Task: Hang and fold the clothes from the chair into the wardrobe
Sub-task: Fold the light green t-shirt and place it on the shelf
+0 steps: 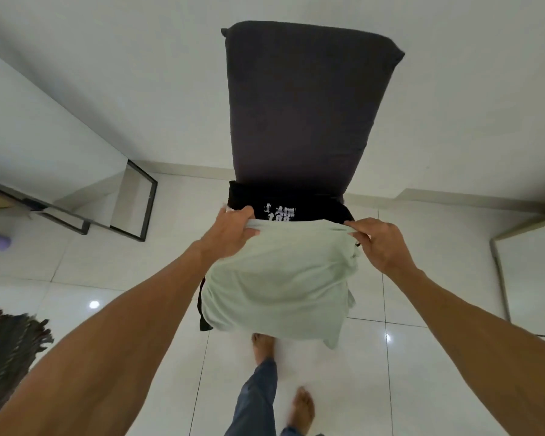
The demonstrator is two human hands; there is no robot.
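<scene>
both hands clamped on top edge of pale green garment (277, 278): left hand (230, 234) grips one corner, right hand (381, 243) pinches the other. it lies on the chair (299, 102) seat over a black printed shirt (283, 206). lift straight up, keep edge taut so the black one isn't dragged off

Open floor (107, 265) left and right; tall chair backrest (299, 105) straight ahead.

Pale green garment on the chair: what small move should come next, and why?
Probably lift the pale green garment clear of the chair: the left hand and right hand grip its top edge, and it drapes over a black printed garment that should stay behind.
</scene>
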